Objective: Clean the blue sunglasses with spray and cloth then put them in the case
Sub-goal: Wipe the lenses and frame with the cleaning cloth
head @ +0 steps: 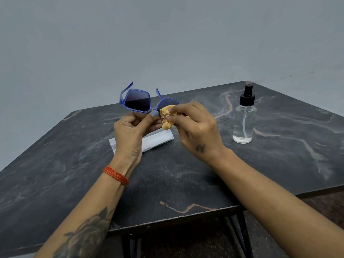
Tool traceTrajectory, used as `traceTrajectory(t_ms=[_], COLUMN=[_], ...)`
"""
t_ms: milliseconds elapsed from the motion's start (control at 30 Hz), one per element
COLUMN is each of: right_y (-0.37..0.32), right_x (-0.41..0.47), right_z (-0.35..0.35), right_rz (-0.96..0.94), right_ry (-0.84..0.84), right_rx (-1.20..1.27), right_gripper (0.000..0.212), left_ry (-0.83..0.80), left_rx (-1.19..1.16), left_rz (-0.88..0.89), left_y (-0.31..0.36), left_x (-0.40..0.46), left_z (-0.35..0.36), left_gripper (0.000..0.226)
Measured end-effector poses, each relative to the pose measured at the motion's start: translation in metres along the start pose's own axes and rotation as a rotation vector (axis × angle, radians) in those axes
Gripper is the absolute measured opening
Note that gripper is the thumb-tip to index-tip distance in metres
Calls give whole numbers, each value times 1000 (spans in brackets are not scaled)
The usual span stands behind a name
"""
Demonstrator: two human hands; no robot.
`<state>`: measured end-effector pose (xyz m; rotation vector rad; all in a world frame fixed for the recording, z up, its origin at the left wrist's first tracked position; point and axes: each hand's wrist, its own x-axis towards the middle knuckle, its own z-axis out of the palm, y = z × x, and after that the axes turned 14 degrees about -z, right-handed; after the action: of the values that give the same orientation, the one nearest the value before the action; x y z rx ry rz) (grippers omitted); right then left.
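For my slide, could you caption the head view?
Left hand holds blue sunglasses; right hand wipes with cloth.

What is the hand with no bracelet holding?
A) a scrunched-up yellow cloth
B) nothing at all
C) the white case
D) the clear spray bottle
A: the right hand pinches a crumpled yellow cloth against one dark lens of the blue plastic sunglasses, which the left hand holds. The clear spray bottle with a black top stands alone on the dark marble table.
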<state>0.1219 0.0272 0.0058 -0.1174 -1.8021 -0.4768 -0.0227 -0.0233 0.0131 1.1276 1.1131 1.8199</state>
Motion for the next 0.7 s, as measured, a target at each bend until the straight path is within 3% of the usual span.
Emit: traceTrajectory(t_ms=[167, 400, 700], right_y=[1, -1, 3], right_x=[1, 4, 0], right_z=[1, 4, 2], right_rz=[80, 42, -44], right_ry=[21, -28, -25], right_rx=[-45, -84, 0], right_gripper=[20, 28, 17], left_ry=[9, -8, 17], left_rx=[15, 28, 6], left_rz=[2, 11, -5], left_y=[0, -2, -1], left_x=[3, 3, 3], left_z=[-3, 1, 1], left_gripper=[6, 9, 3])
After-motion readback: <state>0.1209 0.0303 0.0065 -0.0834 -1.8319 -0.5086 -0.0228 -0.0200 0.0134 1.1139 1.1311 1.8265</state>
